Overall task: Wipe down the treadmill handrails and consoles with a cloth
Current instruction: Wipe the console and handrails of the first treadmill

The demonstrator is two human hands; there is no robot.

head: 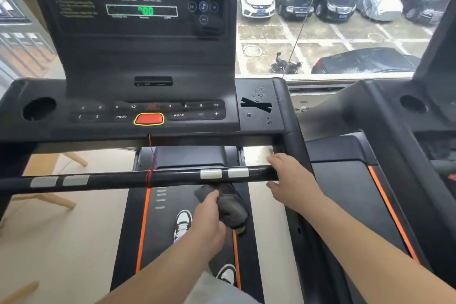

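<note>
Left hand [209, 219] clutched limp dark grey cloth [232, 207], prob light & floppy; best bunched. Right hand [291, 180] curled loosely round black crossbar handrail [172, 176]

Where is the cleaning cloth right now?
In the head view, the dark grey cloth is bunched in the left hand, just below the horizontal handrail, near the middle. The right hand grips the bar's right end.

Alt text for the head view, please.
Standing on a treadmill, a person grips the right end of the front crossbar with the right hand while the left hand holds a dark cloth just below it, console ahead.
</note>
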